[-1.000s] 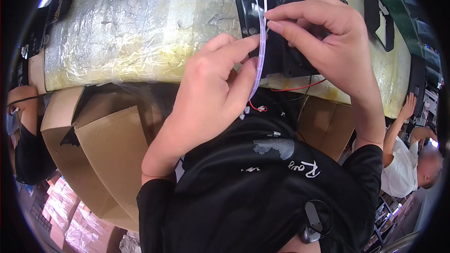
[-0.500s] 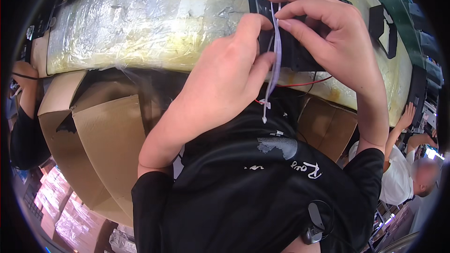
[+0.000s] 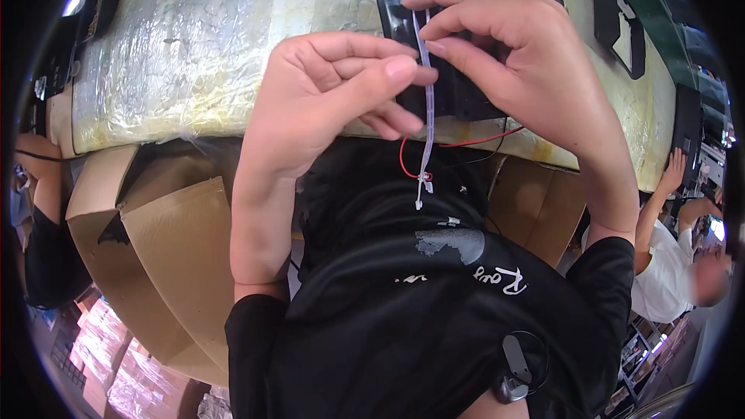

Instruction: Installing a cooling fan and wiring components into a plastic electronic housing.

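A thin pale violet-white cable (image 3: pixel 430 112) runs down over a black plastic housing (image 3: pixel 466 101) that lies at the table's edge. Its lower end hangs in front of my shirt with small white connectors (image 3: pixel 420 203). My right hand (image 3: pixel 516 43) pinches the cable's upper part between thumb and fingers, over the housing. Just left of the cable, my left hand (image 3: pixel 326 93) is turned palm up with its fingers apart. Its fingertips reach the cable, but whether they touch it I cannot tell. A red wire (image 3: pixel 481 140) and a black wire trail below the housing.
Yellowish plastic film covers the table (image 3: pixel 186 77). An open cardboard box (image 3: pixel 174 256) stands below its edge at left, and another carton (image 3: pixel 535 206) at right. A black frame-shaped part (image 3: pixel 619 31) lies at the far right. Other people sit at both sides.
My left hand has let go of the cable, opened and turned palm up, moving left. The right hand keeps its pinch. Housing and hands appear slightly further left in view.
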The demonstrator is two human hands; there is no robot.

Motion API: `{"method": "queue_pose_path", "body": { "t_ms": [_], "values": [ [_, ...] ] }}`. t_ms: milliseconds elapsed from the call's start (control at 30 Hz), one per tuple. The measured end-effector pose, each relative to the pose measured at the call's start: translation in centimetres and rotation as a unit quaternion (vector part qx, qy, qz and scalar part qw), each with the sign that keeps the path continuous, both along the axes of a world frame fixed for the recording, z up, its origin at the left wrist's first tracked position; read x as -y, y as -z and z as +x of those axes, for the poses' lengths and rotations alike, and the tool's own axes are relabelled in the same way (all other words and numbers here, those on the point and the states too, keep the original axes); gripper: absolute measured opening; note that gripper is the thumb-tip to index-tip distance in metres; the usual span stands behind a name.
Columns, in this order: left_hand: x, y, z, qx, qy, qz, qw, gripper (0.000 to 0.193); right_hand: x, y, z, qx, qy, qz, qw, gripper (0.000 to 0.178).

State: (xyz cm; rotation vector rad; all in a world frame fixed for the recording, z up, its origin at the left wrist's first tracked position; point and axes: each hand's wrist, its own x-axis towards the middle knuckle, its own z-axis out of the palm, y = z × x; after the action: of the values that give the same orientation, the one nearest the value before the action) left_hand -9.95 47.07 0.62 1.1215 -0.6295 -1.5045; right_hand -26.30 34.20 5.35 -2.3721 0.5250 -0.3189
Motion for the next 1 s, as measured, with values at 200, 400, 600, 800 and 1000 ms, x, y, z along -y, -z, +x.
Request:
{"method": "queue_pose_path", "body": {
  "t_ms": [200, 400, 600, 800, 1000],
  "values": [
    [0.6, 3.3, -0.3, -0.046, -0.010, -0.078, 0.996, 0.024, 0.3, 0.7, -0.3, 0.045, -0.026, -0.073, 0.996, 0.010],
    [1.0, 3.0, -2.1, -0.016, -0.073, -0.160, 0.984, 0.012, 1.0, 1.2, -1.0, 0.072, -0.068, -0.076, 0.992, 0.014],
    [1.1, 2.5, -1.8, -0.038, -0.096, -0.107, 0.989, 0.029, 0.4, 0.0, -0.3, 0.012, -0.001, 0.082, 0.997, 0.023],
    [1.3, 2.4, -1.4, -0.064, -0.086, -0.098, 0.989, 0.051, 0.9, -0.2, -0.3, -0.008, -0.009, 0.109, 0.994, 0.025],
    [1.4, 2.3, -1.2, -0.069, -0.082, -0.082, 0.991, 0.051, 1.1, -0.2, -0.4, -0.015, -0.017, 0.111, 0.994, 0.026]
  ]
}}
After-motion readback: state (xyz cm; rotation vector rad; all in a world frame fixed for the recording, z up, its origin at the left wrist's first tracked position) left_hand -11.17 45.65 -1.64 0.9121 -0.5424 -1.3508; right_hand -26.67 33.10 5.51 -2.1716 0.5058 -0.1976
